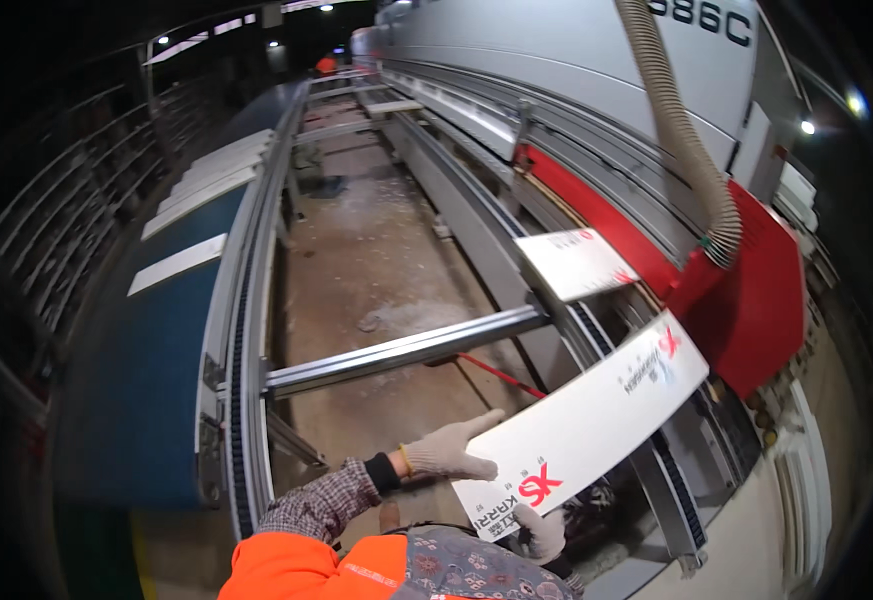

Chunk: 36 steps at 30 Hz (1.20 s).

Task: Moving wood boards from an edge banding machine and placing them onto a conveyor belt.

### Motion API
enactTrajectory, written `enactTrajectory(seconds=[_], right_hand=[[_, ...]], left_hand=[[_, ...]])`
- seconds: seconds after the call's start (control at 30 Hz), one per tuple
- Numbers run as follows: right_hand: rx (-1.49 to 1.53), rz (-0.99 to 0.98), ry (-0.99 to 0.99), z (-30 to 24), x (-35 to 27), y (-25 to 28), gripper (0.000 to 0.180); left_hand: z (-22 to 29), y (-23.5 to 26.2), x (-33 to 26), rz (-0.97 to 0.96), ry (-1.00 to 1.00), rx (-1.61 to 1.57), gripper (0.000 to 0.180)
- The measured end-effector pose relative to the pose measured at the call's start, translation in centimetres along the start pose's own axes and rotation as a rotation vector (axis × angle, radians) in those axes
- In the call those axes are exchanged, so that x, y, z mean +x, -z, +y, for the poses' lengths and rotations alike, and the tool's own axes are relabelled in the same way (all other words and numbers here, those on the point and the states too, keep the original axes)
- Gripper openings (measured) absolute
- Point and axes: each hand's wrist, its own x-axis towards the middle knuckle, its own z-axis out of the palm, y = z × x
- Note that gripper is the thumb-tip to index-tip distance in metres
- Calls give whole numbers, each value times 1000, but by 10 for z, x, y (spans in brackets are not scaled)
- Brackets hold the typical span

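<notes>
A long white panel (596, 415) with red and dark printing lies slanted toward the red and grey machine (746, 300). My left hand (451, 450), in a knit glove, rests flat on the panel's near end. Beneath that same end my right hand (539, 533), also gloved, grips the panel's lower edge. A second white panel (576, 262) sits farther along the feed track, partly inside the machine.
A blue return conveyor (156, 350) on the left carries several white panels (206, 185). A metal cross bar (406, 350) spans the gap over a dusty concrete floor (356, 250). A ribbed dust hose (681, 120) drops onto the machine.
</notes>
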Motion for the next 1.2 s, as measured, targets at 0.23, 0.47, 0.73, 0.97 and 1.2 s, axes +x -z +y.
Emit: enactTrajectory(seconds=[0.23, 0.47, 0.73, 0.97, 1.2], right_hand=[[-509, -562, -178, -3, 112, -119, 45], [-461, -947, -433, 45, 159, -213, 41], [-591, -696, -496, 68, 194, -168, 38], [-646, -301, -477, 62, 201, -113, 39], [-839, -304, -440, 57, 212, -120, 37]], left_hand=[[-31, 61, -136, 739, -67, -337, 102], [-62, 109, -276, 1431, -49, -391, 63], [-187, 137, -400, 2010, 35, -430, 48], [-245, 175, -425, 2161, 167, -350, 57], [-286, 388, -430, 1558, 429, -573, 36]])
